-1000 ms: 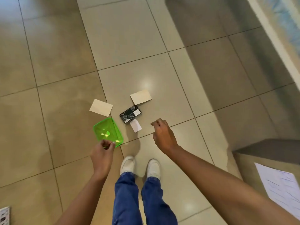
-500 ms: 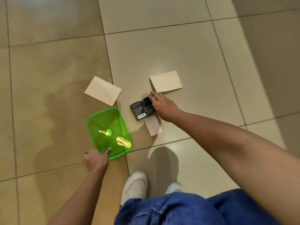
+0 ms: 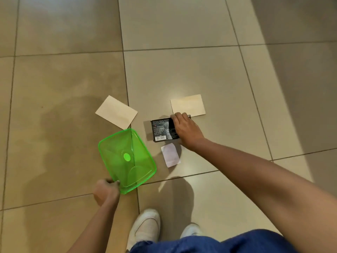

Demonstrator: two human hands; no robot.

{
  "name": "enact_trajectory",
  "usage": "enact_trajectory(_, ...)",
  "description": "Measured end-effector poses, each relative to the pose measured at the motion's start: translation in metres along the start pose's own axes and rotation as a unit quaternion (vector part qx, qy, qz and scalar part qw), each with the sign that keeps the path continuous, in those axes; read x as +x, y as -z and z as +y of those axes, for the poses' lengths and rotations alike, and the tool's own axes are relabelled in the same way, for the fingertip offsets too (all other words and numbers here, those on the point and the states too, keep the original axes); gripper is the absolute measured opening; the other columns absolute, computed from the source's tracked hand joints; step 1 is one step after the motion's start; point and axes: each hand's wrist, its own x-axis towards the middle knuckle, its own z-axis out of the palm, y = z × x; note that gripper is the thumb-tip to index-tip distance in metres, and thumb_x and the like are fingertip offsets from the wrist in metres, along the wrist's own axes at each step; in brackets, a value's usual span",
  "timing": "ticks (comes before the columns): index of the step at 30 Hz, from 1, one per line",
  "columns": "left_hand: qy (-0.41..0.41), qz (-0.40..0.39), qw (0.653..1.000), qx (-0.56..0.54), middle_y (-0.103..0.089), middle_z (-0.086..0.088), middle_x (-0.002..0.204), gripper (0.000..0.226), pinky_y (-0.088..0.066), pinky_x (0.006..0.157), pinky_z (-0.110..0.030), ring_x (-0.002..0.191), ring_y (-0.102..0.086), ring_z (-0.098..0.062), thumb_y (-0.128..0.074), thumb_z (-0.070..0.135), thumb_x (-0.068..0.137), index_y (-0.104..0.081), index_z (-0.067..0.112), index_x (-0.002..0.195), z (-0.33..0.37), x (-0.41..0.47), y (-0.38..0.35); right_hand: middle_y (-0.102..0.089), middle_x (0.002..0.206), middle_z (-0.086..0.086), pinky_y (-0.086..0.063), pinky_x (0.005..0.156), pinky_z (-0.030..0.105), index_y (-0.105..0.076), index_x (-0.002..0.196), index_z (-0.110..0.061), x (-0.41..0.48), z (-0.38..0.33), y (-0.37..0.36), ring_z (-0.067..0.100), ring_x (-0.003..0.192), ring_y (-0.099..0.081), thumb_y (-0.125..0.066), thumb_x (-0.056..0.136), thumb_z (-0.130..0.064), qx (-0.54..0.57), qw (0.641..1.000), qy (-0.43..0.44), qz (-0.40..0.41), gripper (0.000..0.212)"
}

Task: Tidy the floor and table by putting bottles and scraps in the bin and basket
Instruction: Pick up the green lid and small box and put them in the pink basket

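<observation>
On the tiled floor (image 3: 200, 70), my right hand (image 3: 186, 129) closes its grip over the black printed cardboard box (image 3: 162, 130), hiding its right end. My left hand (image 3: 105, 192) pinches the green translucent plastic basket (image 3: 125, 159) by its rim.

My right hand (image 3: 186, 129) grips the black box (image 3: 161, 131); my left hand (image 3: 105, 192) pinches the green basket (image 3: 127, 159) near corner.

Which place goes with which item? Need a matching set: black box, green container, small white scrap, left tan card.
Items:
1. black box
2. green container
3. small white scrap
4. left tan card

Places:
A. lying just beyond the container's far corner
B. held at its near corner by the left hand
C. under the right hand
D. on the tile just nearer than the box

Pairs: 1-C, 2-B, 3-D, 4-A
</observation>
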Motion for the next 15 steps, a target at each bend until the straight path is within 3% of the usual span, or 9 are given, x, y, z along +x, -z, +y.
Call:
enact_trajectory(7, -0.024, -0.042, 0.994, -0.1, -0.074, -0.021, 0.089, 0.017, -0.053, 0.086, -0.041, 0.088, -0.071, -0.035, -0.071, 0.016, 0.081, -0.073, 0.003, 0.093, 0.037, -0.081, 0.091, -0.046, 0.133, 0.014, -0.041, 0.098, 0.032, -0.034, 0.142, 0.0, -0.082, 0.0, 0.126, 0.028, 0.117, -0.045, -0.071, 0.073, -0.021, 0.05, 0.992, -0.092, 0.069, 0.08)
enact_trajectory(15, -0.167, -0.025, 0.971, -0.167, -0.073, -0.017, 0.095, 0.019, -0.054, 0.086, -0.046, 0.089, -0.071, -0.032, -0.069, 0.019, 0.085, -0.07, 0.004, 0.097, 0.108, -0.205, 0.266, -0.049, 0.131, 0.018, -0.044, 0.098, 0.037, -0.037, 0.142, 0.002, -0.149, -0.024, 0.342, 0.032, 0.11, -0.05, -0.065, 0.073, -0.034, 0.085, 0.961, -0.148, 0.217, 0.083)
